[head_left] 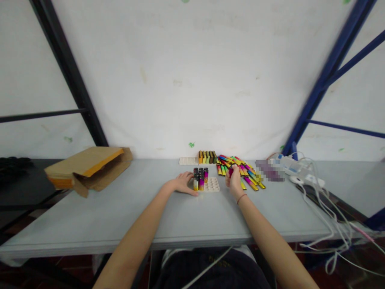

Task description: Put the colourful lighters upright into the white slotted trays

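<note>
A white tray (213, 184) with round holes lies on the table in front of me. Several lighters (201, 182) in purple, yellow and dark colours stand upright in its left part. My left hand (183, 184) rests at the tray's left end, thumb and fingers spread around that corner. Whether it presses on the tray I cannot tell. To the right of the tray, my right hand (234, 181) is closed around a dark purple lighter (231, 171), partly hidden by the fingers. Beyond and beside that hand lies a loose pile of shiny multicoloured lighters (244, 170).
Behind, against the wall, are a second white tray (188, 161) and a block of upright yellow lighters (207, 157). An open cardboard box (93, 160) lies at left. On the right are a power strip (300, 168), tangled white cables (333, 216) and a blurred purple patch (270, 170).
</note>
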### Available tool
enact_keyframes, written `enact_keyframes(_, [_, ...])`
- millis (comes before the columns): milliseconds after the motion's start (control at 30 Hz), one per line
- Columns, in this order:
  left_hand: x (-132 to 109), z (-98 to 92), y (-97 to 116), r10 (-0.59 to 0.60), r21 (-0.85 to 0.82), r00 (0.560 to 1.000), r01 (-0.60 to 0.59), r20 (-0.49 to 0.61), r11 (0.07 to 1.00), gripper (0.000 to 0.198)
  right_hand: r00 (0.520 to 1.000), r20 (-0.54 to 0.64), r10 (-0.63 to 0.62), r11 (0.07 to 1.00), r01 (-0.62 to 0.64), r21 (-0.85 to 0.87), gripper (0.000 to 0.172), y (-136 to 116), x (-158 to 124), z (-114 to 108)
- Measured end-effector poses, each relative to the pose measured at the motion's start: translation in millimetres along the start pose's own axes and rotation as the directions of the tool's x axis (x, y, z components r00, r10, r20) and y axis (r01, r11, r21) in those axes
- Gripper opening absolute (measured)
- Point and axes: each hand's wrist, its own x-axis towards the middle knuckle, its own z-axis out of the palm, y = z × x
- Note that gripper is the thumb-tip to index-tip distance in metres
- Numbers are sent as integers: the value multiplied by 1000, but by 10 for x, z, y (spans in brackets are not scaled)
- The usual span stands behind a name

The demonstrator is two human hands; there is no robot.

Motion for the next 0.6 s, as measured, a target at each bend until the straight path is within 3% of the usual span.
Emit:
enact_keyframes(100, [3,1,-4,1,-2,1000,-1,2,1000,114,985,-52,166,975,-156,156,48,-62,-35,5])
enact_keyframes(233, [15,13,-22,11,-1,1000,-11,-3,1000,114,981,-66,183,963,-166,211,48,-108,-53,-5])
enact_keyframes(400, [4,1,-11,8,-12,1000,-8,3,1000,116,981,-87,172,974,-157,164,50,-45,-19,8])
enact_keyframes(500, [-8,-12,5,0,-5,1000,0,8,1000,115,996,-40,81,990,-76,122,46,-5,-18,36])
enact_keyframes(600, [-13,-15,14,-2,6,1000,2,10,1000,114,988,46,-148,987,144,72,35,-3,-53,62])
